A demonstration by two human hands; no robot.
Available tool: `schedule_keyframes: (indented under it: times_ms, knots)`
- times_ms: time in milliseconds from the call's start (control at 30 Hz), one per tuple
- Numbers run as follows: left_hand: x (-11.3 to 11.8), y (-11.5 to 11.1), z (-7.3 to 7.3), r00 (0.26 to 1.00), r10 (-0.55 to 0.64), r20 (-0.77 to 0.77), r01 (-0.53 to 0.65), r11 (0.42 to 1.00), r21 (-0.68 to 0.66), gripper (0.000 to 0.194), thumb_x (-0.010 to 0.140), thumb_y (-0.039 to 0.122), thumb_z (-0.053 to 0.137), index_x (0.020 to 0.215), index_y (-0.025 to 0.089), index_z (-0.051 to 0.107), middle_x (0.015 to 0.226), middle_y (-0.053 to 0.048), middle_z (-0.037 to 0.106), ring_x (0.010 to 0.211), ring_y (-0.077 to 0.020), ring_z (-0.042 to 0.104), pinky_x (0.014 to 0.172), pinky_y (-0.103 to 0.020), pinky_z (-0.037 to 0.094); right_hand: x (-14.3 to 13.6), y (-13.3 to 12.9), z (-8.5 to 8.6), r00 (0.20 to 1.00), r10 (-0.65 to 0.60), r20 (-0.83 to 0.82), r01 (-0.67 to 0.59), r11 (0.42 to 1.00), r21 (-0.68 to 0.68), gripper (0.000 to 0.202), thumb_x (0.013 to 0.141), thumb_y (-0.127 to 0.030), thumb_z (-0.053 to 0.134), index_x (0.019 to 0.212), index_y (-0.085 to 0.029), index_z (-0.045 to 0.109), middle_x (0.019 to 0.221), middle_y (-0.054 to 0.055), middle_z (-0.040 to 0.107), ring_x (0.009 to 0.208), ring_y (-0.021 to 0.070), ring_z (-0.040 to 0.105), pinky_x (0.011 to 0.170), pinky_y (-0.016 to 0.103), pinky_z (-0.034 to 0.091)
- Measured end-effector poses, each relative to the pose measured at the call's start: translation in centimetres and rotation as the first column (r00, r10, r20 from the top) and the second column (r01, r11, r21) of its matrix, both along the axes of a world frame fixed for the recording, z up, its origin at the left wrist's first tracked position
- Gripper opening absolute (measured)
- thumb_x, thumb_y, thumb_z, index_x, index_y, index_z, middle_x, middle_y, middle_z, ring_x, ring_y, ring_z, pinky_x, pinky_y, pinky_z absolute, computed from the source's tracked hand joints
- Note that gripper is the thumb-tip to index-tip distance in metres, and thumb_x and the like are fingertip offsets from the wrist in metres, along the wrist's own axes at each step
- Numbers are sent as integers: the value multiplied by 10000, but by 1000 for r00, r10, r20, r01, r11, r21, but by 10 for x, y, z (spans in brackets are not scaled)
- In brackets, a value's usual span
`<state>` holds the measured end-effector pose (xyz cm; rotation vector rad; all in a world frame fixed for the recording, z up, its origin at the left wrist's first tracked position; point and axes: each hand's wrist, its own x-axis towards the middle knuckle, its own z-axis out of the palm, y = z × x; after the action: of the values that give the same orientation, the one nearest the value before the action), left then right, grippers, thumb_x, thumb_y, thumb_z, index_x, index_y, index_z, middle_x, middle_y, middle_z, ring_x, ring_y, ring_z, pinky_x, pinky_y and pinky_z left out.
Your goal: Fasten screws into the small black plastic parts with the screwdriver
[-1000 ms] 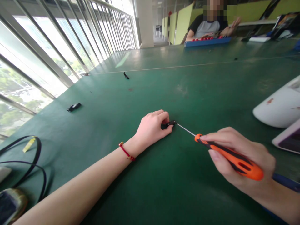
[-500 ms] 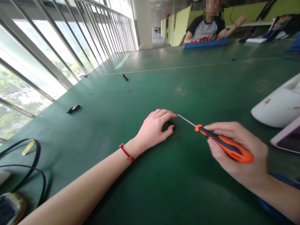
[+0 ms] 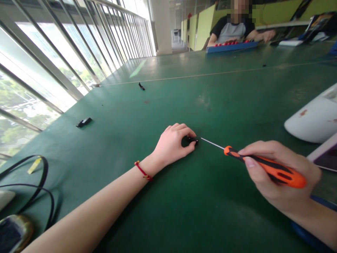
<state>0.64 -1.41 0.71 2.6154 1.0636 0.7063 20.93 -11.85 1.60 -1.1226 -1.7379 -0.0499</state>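
Observation:
My left hand (image 3: 174, 142) rests on the green tabletop, its thumb and fingers closed around a small black part (image 3: 193, 140). Much of that part is hidden by the fingers, so its kind does not show. In my right hand (image 3: 281, 175) is a screwdriver (image 3: 265, 167) with an orange and black handle, gripped between thumb and fingers. Its thin metal shaft points left, and the tip is just right of the black part, close to it; whether they touch I cannot tell. A red cord bracelet circles my left wrist.
Small black pieces lie on the green table (image 3: 126, 116): one at left (image 3: 84, 122), another farther back (image 3: 141, 86). Black cable (image 3: 43, 172) loops at lower left. A white container (image 3: 313, 116) stands at right. Across the table sits a person behind a blue tray (image 3: 231, 47). Railings line the left.
The screwdriver and my right hand have moved right and slightly down, and the tip is now level with the black part. My left fingers have closed in on that part.

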Motion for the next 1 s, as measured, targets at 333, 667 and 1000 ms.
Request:
schedule_keyframes:
  times_ms: [333,667,1000]
  knots:
    - [0,1,-3,999,25,32,-29,986,162,110,800,234,581,836,212,683,881,-3,665,831,-158,553,741,-298,413,0,0,1,1000,24,19,-24,1000,-13,68,774,-161,567,805,-221,577,690,-3,611,521,89,541,451,251,403]
    - [0,-1,-4,995,-19,98,5,991,137,99,780,173,570,794,182,668,867,-21,652,804,-140,577,721,-251,483,1,2,2,997,64,42,-63,998,-18,87,770,-148,571,824,-216,568,709,2,616,532,85,551,459,251,413]
    - [1,-2,-1,995,-5,104,-3,997,74,98,760,146,572,793,179,657,873,-18,650,812,-140,593,735,-248,502,0,3,0,997,68,44,-66,996,-53,135,753,-109,580,827,-221,575,723,-8,623,561,95,570,487,238,454]
